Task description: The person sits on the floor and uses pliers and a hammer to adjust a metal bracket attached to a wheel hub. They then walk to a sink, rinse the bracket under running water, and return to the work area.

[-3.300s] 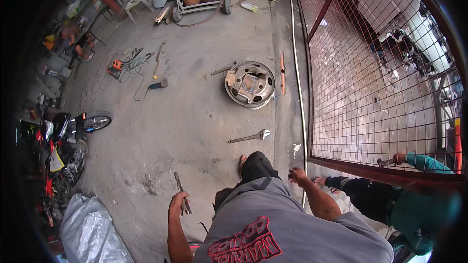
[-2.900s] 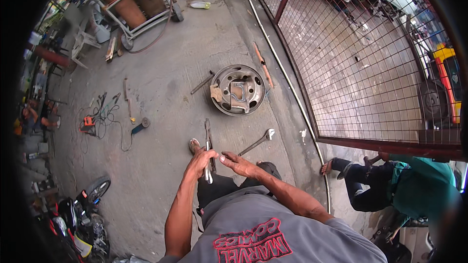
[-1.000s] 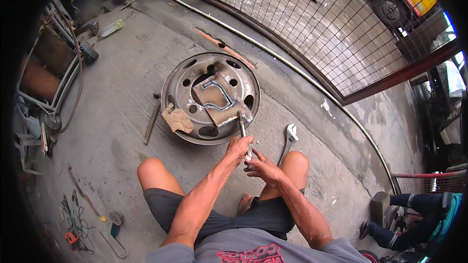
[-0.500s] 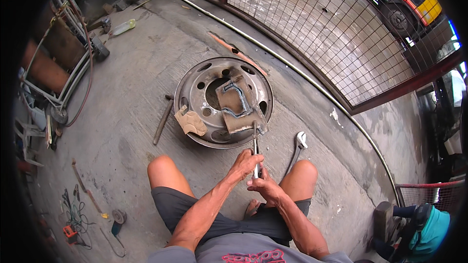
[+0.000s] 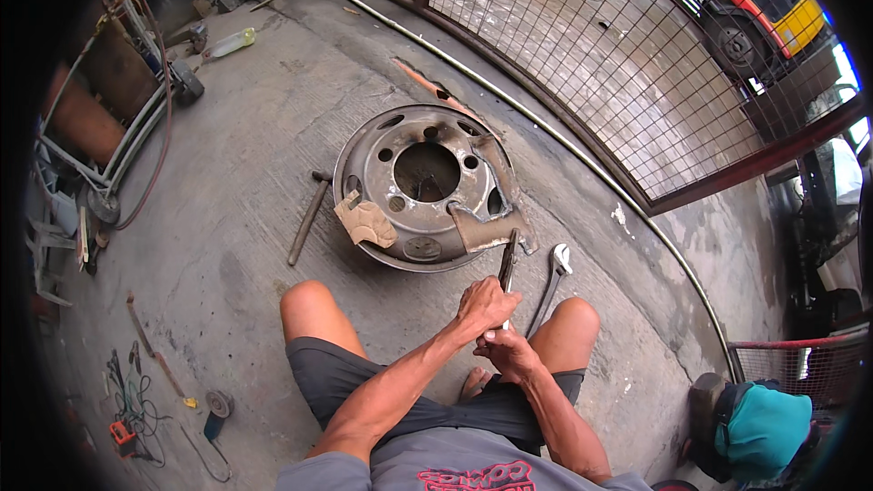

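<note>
My left hand (image 5: 488, 306) and my right hand (image 5: 511, 353) are both closed around the handles of locking pliers (image 5: 506, 265), left above right. The pliers' jaws clamp the near edge of a rusty, cut steel plate (image 5: 496, 229), whose open, hooked outline lies over the right side of a steel wheel rim (image 5: 371, 156). On the rim's near left rests a piece of brown cardboard (image 5: 366, 221) with a shaped edge. A hammer (image 5: 307, 221) lies left of the rim. Right of my hands, an adjustable wrench (image 5: 551, 280) lies on the concrete, partly hidden by my knee.
An angle grinder (image 5: 218, 407), cables and an orange clamp-like tool (image 5: 122, 436) lie at the lower left. A wheeled cart (image 5: 118, 127) with a hose stands at the left. A mesh gate (image 5: 582, 64) and a long pipe (image 5: 582, 150) run along the far right.
Both hands and the pliers have moved right, drawing the plate toward the rim's right edge. Its inner section no longer shows within the outline, and the rim's centre hole is uncovered.
</note>
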Tool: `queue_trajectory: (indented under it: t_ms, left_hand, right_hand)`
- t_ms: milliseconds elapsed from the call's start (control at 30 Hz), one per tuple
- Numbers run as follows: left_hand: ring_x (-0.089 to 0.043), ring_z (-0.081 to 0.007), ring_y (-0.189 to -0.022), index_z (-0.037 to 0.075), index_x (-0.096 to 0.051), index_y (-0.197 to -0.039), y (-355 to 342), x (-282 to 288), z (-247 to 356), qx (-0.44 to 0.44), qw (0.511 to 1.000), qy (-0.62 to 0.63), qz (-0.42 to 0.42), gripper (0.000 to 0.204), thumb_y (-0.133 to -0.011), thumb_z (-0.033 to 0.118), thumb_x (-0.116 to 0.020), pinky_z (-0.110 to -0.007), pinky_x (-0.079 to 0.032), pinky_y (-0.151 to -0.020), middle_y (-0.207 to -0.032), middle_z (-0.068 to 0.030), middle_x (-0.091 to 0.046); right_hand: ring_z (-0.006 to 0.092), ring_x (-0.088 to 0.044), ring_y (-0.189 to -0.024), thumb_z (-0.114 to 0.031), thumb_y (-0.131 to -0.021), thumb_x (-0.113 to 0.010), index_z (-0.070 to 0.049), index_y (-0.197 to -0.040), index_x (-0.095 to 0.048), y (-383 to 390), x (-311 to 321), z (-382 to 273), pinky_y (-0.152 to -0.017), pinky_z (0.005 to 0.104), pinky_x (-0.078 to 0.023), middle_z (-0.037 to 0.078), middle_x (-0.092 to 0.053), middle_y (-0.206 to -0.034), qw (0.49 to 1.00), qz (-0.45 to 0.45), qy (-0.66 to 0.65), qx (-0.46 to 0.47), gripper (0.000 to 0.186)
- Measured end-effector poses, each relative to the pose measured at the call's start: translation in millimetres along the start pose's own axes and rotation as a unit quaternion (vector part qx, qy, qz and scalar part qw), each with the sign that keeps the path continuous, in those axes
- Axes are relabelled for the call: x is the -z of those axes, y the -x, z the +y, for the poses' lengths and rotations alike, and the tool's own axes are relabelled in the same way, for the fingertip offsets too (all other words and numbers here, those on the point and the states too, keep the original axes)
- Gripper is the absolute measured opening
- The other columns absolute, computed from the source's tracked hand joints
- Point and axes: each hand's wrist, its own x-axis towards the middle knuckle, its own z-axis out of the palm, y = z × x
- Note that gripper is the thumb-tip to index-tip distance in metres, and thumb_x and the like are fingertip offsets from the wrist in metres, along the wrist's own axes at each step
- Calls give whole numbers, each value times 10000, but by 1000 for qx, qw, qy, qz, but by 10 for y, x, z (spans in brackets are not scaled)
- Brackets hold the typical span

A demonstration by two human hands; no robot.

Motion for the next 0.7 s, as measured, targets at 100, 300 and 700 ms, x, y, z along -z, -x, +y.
queue_trajectory:
  t_ms: [100,300,700]
  left_hand:
    - [-695,-531,-837,-172,-666,-826,78,36,178,-26,999,16,-25,510,-799,336,-638,-535,-556,-775,-824,-404,-648]
    - [-659,-396,-585,-141,-606,-700,40,-58,138,-62,994,54,-68,424,-739,280,-641,-516,-504,-592,-611,-333,-570]
    - [-705,-493,-773,-166,-604,-858,301,-14,-152,-35,994,107,-11,429,-814,258,-656,-526,-538,-694,-774,-369,-650]
  right_hand:
    - [176,-564,-1057,-214,-828,-757,-145,-1412,-369,109,-56,-77,-969,416,-441,45,-543,-1157,999,22,-7,24,705]
    - [170,-553,-1039,-208,-814,-781,-137,-1445,-355,218,-36,-88,-915,391,-458,47,-528,-1209,997,55,18,61,765]
    - [314,-464,-1310,-357,-709,-837,-13,-1561,-233,336,-272,-218,-1068,409,-410,187,-445,-1435,945,68,315,58,1100]
